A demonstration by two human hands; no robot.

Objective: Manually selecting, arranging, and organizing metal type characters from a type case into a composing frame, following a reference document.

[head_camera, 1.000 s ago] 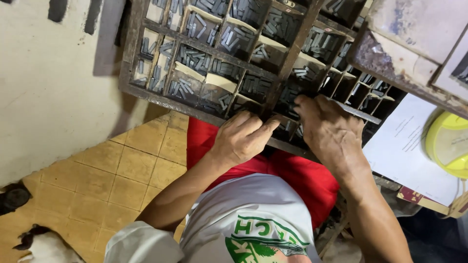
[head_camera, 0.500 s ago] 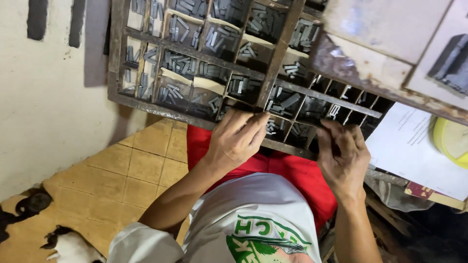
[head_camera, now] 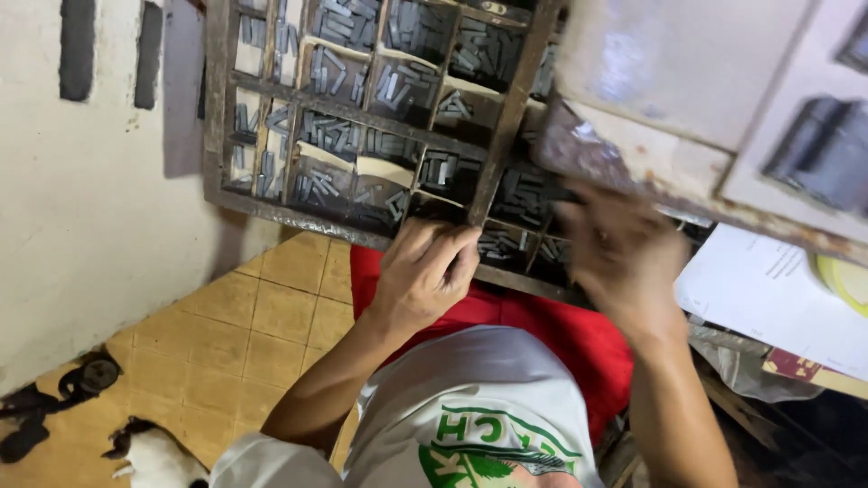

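Resting against the lower rail of the type case (head_camera: 362,117), your left hand (head_camera: 423,276) sits with its fingers (head_camera: 457,248) curled in together, their tips at the edge of a compartment near the case's bottom middle; you seem to pinch something small and dark there, but you cannot tell for sure what it is. Your right hand (head_camera: 619,258) is blurred, lying over the lower right compartments of the case, just under a rusty tray (head_camera: 651,154) that overlaps the case's right side; whether its fingers are open or closed cannot be told from the blur. The two hands are near each other, apart, with one wooden divider (head_camera: 506,126) of the case running up between them. The case is a dark wooden grid, tilted toward you, and its compartments hold many small grey metal sorts (head_camera: 344,81), heaped loosely, some with paper slips (head_camera: 384,167) lining the walls. Below the case lies a red cloth (head_camera: 542,330) across your lap, and your white shirt (head_camera: 488,407) with a green print fills the bottom of the view. To your right, white paper (head_camera: 768,294) lies under the tray, with a yellow round thing (head_camera: 845,280) at its edge. To your left are a pale wall (head_camera: 81,199) and a yellow tiled floor (head_camera: 244,343), where a black and white animal (head_camera: 149,452) lies near the bottom corner.
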